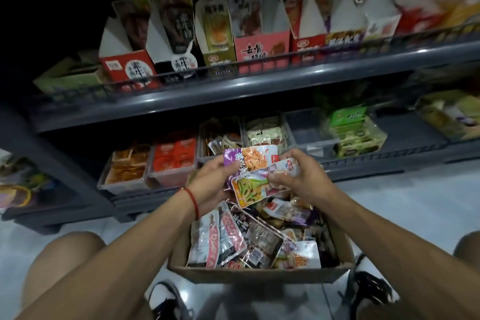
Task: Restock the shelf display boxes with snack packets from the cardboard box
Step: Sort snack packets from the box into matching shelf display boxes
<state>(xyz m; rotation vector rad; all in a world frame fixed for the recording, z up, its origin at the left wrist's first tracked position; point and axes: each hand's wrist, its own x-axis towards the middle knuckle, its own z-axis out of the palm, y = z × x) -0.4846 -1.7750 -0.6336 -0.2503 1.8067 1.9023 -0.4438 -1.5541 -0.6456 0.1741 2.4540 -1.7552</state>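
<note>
Both forearms are seen bare, with no sleeves. A thin red string bracelet (191,200) is worn on the left wrist, left of centre. Bare knees are seen at the lower corners, and dark shoes (368,291) with white trim at the bottom edge.

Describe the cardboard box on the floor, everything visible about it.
The cardboard box is plain brown corrugated card, open at the top, standing upright on the pale floor between the person's knees, in front of the lower shelf. Its near wall faces the camera; the far rim is hidden by the hands. It is filled almost to the rim with loosely heaped, glossy snack packets. Neither hand touches the box.
</note>
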